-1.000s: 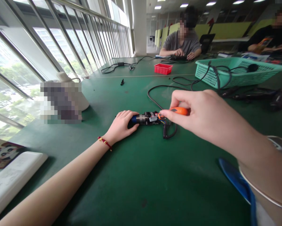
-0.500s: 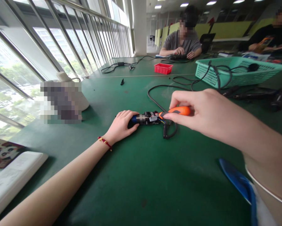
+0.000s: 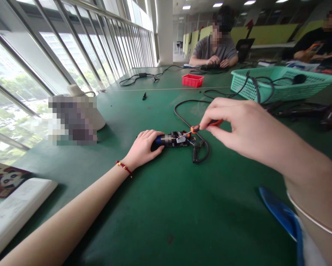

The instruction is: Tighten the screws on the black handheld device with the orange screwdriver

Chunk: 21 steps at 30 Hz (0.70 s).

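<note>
On the green table [image 3: 154,207] lies an opened electrical device [image 3: 169,139] with a blue and metal cylindrical body, bared wires and a coiled black cord. My left hand [image 3: 147,146] is closed around its left end and presses it to the table. In my right hand [image 3: 232,120], thumb and fingers pinch the orange and black handle of a screwdriver [image 3: 195,128]. The screwdriver's shaft slants down to the left, its tip at the grey part in the device's open section. Whether the tip touches there is too small to tell.
A red tray [image 3: 192,80] and a green basket [image 3: 282,87] holding cables stand farther back. A black cable [image 3: 179,105] runs from the device. At left are a pale jug [image 3: 95,116] and a white box [image 3: 21,207]. Two people sit beyond.
My right hand has raised and tilted the screwdriver, so its shaft now shows and its handle sits farther from the device. My left hand and the device have stayed put.
</note>
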Motion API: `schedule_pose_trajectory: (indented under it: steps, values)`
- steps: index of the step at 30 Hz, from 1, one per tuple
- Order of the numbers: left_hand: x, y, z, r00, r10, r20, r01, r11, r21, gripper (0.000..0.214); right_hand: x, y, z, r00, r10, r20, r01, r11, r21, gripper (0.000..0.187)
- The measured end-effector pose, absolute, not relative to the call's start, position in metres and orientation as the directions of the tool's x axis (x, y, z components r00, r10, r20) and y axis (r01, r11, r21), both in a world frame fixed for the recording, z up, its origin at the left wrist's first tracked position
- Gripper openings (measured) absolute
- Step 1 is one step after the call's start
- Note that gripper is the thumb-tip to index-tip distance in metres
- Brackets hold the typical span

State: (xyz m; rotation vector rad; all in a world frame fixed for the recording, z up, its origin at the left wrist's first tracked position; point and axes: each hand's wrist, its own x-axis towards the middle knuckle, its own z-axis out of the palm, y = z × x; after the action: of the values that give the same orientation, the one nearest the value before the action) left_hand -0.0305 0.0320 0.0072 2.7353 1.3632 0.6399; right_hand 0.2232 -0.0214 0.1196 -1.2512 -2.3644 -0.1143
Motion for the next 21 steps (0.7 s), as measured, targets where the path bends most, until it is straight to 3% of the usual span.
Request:
schedule_pose_trajectory:
  steps: [5,11,13,16,21]
  values:
    - [-0.03,0.031,0.009,0.533,0.773,0.345,0.766,-0.614,0.193,0.034,0.221,-0.023,0.119,-0.401,0.807,0.433,0.849,0.505,-0.156,0.011]
    - [-0.031,0.032,0.007,0.537,0.767,0.352,0.76,-0.621,0.192,0.034,0.213,-0.027,0.118,-0.287,0.855,0.431,0.931,0.356,-0.086,0.024]
    - [-0.031,0.033,0.006,0.538,0.765,0.354,0.76,-0.622,0.19,0.034,0.213,-0.026,0.116,-0.309,0.829,0.466,0.923,0.379,-0.063,0.022]
    - [-0.031,0.033,0.006,0.539,0.763,0.356,0.76,-0.623,0.185,0.034,0.215,-0.026,0.113,-0.378,0.781,0.496,0.879,0.472,-0.073,0.035]
    - [-0.031,0.032,0.007,0.539,0.764,0.354,0.758,-0.624,0.191,0.034,0.214,-0.028,0.112,-0.465,0.757,0.459,0.813,0.571,-0.117,0.043]
